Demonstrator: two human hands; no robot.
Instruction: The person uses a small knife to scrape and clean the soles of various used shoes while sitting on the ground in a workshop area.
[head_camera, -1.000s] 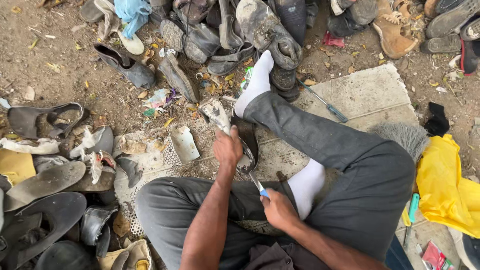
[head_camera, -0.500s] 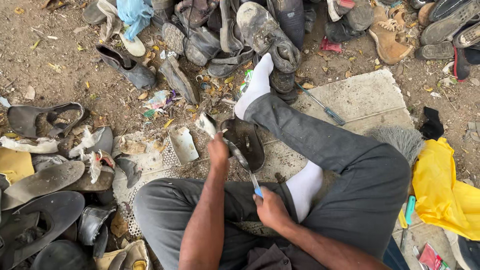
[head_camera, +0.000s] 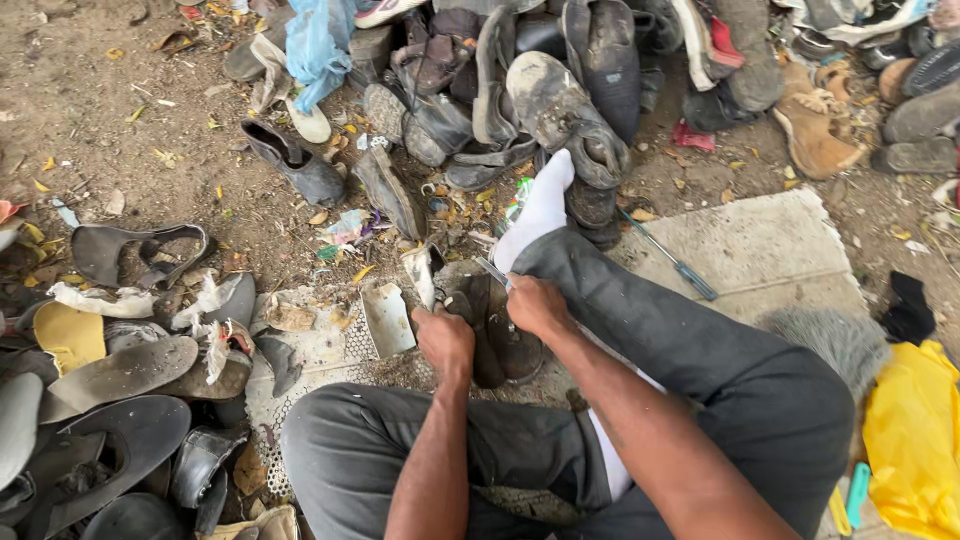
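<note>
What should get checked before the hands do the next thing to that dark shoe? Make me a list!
1. Left hand grips the dark shoe: ok, it is closed on the shoe's edge.
2. Right hand has the small blade: ok, a thin metal tip shows at the hand.
3. Left fingers away from the blade's edge: cannot tell, the hands are close together.
4. Shoe steady: ok, it sits between the two hands, beside the outstretched leg.
5. Spare tool near: ok, a screwdriver lies on the concrete slab.

Littered dirt ground (head_camera: 120, 120), concrete slab (head_camera: 760, 245)
</note>
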